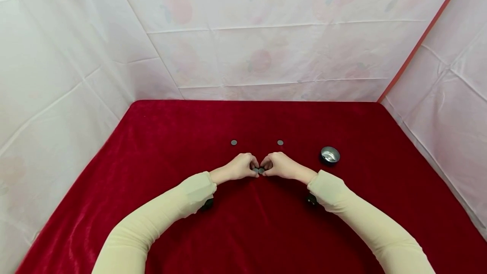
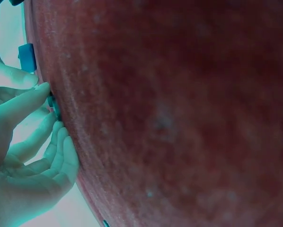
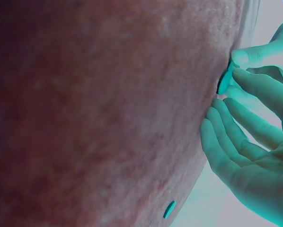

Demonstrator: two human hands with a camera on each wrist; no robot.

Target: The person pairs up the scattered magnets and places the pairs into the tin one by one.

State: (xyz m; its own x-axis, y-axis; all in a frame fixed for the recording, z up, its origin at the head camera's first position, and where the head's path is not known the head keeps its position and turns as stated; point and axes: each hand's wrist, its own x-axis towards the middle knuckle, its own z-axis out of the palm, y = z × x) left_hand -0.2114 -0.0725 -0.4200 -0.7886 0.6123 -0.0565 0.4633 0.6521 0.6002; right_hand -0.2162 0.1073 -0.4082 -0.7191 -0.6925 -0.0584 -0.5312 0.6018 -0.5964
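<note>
In the head view my left hand (image 1: 240, 166) and right hand (image 1: 280, 165) meet low over the red cloth at its middle, fingertips nearly together. Thumb and fingers of my left hand pinch one small grey coin (image 1: 255, 170). A second grey coin (image 1: 261, 171), right beside the first, is pinched by my right hand. The right wrist view has a coin (image 3: 224, 82) at the fingertips, close to the cloth, with the thumb of the left hand (image 3: 260, 54) just above. In the left wrist view, fingers partly hide a coin (image 2: 54, 106).
Two more grey coins lie farther back, one at left (image 1: 233, 142) and one at right (image 1: 280, 142). A small round metal bowl (image 1: 329, 155) stands to the right of my right hand. Red velvet cloth (image 1: 171, 138) covers the table, with pale curtains (image 1: 266, 54) around it.
</note>
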